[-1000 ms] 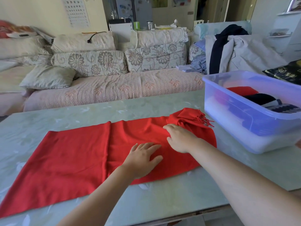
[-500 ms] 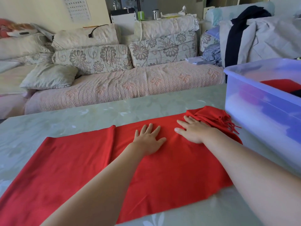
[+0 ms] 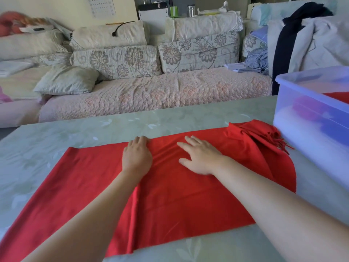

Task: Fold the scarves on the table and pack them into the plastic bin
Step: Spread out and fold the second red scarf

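A red scarf [image 3: 179,195] lies spread across the pale green table [image 3: 56,140], its fringed end bunched up at the right beside the bin. My left hand [image 3: 137,156] rests at the scarf's far edge with its fingertips bent over that edge. My right hand [image 3: 200,155] lies flat on the cloth with straight fingers, a little to the right. The translucent plastic bin [image 3: 309,127] stands at the table's right side; something red shows inside it.
A sofa [image 3: 154,91] with flowered cushions runs behind the table. Clothes are piled on a chair [image 3: 302,44] at the back right. The table's near edge is out of view below my arms.
Both hands slid away from me across the scarf toward its far edge, the left one reaching the edge. The camera leaned closer and swung left, so the bin sits further right.
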`<control>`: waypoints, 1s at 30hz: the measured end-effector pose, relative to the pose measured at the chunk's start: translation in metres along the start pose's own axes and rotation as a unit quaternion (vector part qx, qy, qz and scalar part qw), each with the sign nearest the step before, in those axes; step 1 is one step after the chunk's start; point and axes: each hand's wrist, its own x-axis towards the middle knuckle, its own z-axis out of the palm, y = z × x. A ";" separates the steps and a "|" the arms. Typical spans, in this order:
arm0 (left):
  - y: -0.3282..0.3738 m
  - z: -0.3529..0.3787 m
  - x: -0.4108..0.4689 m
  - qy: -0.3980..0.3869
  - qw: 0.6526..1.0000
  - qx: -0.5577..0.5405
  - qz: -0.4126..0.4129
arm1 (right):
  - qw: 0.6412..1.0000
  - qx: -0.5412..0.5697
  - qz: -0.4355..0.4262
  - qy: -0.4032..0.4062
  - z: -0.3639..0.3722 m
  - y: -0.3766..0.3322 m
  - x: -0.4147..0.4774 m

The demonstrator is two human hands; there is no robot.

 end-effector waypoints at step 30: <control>-0.122 -0.078 -0.101 -0.213 0.976 0.046 0.006 | 0.992 -0.002 -0.113 -0.062 0.044 -0.174 -0.019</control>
